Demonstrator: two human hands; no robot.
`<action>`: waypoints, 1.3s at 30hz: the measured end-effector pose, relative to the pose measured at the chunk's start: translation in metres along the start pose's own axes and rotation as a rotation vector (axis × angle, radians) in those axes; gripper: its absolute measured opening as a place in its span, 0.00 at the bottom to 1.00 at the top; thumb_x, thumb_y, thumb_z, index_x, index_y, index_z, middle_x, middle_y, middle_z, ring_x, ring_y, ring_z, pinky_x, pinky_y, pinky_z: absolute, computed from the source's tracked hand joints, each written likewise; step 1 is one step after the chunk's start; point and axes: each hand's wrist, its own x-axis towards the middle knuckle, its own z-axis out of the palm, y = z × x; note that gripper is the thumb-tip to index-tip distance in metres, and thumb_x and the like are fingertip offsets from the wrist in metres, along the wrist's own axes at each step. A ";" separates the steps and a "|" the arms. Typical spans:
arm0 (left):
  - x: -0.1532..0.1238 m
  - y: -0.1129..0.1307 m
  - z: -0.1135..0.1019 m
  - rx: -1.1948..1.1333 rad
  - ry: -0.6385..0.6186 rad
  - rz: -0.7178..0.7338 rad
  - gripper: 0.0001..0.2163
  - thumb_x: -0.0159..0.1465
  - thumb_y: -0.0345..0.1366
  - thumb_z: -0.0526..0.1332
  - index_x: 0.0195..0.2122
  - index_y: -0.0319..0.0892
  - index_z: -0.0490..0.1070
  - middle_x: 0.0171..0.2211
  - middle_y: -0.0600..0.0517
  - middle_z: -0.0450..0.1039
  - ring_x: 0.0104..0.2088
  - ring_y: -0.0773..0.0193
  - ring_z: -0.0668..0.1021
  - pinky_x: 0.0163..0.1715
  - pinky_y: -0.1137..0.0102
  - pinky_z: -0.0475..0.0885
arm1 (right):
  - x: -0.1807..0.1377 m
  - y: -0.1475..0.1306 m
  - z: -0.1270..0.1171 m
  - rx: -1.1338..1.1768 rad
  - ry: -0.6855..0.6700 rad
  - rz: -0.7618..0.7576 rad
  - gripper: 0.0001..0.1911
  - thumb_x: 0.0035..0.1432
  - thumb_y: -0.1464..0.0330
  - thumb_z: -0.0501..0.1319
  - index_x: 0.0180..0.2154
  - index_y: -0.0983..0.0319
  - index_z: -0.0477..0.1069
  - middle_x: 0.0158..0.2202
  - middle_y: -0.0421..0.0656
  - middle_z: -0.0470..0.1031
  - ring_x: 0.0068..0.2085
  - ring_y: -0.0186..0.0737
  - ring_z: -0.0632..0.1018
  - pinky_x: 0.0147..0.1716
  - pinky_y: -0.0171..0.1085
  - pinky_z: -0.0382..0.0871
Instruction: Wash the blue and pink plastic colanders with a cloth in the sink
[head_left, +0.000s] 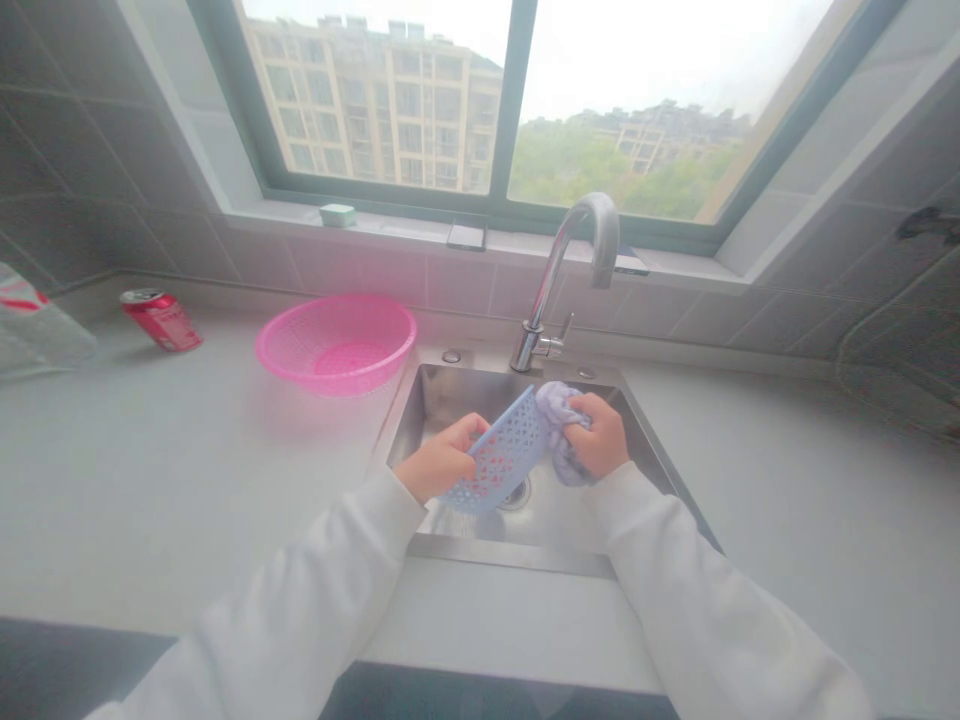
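Observation:
Over the steel sink (435, 410), my left hand (439, 462) grips a pale blue perforated plastic basket (502, 455) by its rim, tilted on edge. My right hand (600, 435) is closed on a crumpled lilac cloth (556, 420), which presses against the inside of the basket. Both arms wear white sleeves. The drain shows just below the basket.
A chrome tap (570, 270) arches over the sink's back edge. On the worktop to the left stand a pink mesh basket (336, 343), a red drinks can (161, 319) lying tilted, and a plastic bag (34, 325). A small green block (337, 214) sits on the window sill.

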 end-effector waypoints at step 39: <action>-0.013 0.008 0.006 0.199 -0.133 0.093 0.20 0.61 0.36 0.66 0.54 0.42 0.67 0.40 0.47 0.78 0.38 0.58 0.81 0.39 0.64 0.76 | 0.010 0.026 -0.009 0.007 0.048 0.373 0.13 0.43 0.64 0.59 0.33 0.59 0.76 0.31 0.44 0.78 0.33 0.47 0.76 0.37 0.45 0.72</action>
